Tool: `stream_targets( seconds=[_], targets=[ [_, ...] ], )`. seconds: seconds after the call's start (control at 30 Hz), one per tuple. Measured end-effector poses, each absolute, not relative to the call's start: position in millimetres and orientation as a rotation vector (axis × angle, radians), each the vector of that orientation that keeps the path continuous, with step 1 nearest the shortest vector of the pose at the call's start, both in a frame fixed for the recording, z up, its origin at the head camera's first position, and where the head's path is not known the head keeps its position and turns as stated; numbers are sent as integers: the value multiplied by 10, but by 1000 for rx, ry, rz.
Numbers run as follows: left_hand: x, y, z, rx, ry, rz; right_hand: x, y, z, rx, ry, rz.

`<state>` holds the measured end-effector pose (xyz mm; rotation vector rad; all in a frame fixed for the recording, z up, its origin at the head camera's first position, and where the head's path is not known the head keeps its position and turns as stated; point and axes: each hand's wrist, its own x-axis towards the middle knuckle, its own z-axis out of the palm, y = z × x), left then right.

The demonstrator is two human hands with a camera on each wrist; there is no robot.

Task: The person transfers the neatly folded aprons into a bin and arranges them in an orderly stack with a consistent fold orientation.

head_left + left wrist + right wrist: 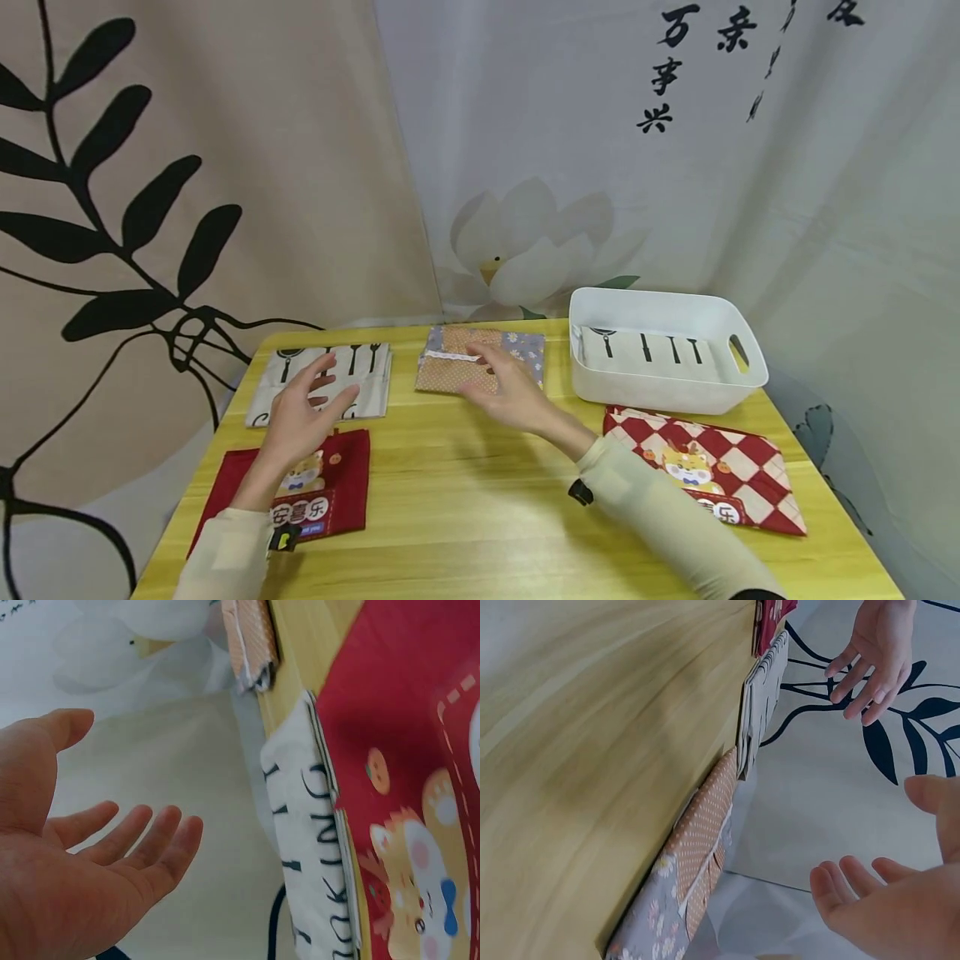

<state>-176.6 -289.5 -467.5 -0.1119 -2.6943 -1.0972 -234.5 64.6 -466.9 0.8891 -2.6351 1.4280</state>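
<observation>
Two hands, fingers loosely spread and empty, hover over folded fabrics, white basket at right.

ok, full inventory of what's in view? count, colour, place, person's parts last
Table: 1, yellow wood, centre
Basket: 1, white, back right of table
Utensil-print cloths: 2, white with black, one in basket, one back left
Dotted-and-floral cloth: 1, brown and grey-blue, back middle
Cartoon cloth: 1, red, front left
Checked cloth: 1, red and cream, right, in front of basket
Backdrop panels: 2, beige left, white right, behind table
Wrist devices: 2, black, one per wrist
Sleeves: 2, pale, on forearms
Left hand: 1, bare, raised at left, touching nothing
Right hand: 1, bare, raised by dotted-and-floral cloth, not touching
</observation>
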Motion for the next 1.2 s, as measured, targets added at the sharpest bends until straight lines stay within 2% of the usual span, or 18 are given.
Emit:
stream_targets(
  seconds=[1.2],
  targets=[
    [-1901,-3759,-4890,164,-2797,-1086,-2543,-77,-4875,848,-2724,1486]
  ],
)
